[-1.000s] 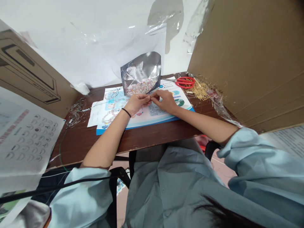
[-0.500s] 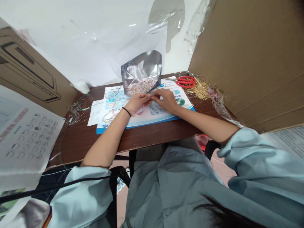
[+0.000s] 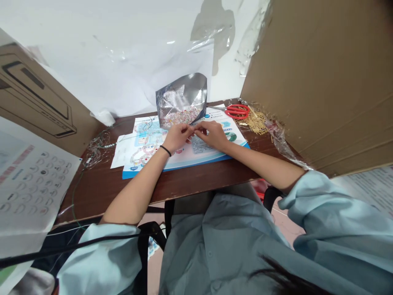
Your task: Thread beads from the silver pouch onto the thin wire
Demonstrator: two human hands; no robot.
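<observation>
Left hand (image 3: 177, 138) and right hand (image 3: 214, 135) meet in a fingertip pinch on something too fine to make out, with the foil bead pouch (image 3: 181, 98) at 12 o'clock, nearer the left hand.

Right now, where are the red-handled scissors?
Head view: the scissors lie at the table's far right, just past the printed board's corner, beside a pile of gold-colored pins.

The dark wood tabletop (image 3: 196, 182) carries a blue-edged printed board (image 3: 199, 160) under your left hand (image 3: 178, 138) and right hand (image 3: 213, 135), a foil bead bag (image 3: 181, 100) just beyond them, red-handled scissors (image 3: 237, 111) and brass pins (image 3: 257, 122) past your right, and tangled wire (image 3: 97, 149) left of your left.
</observation>
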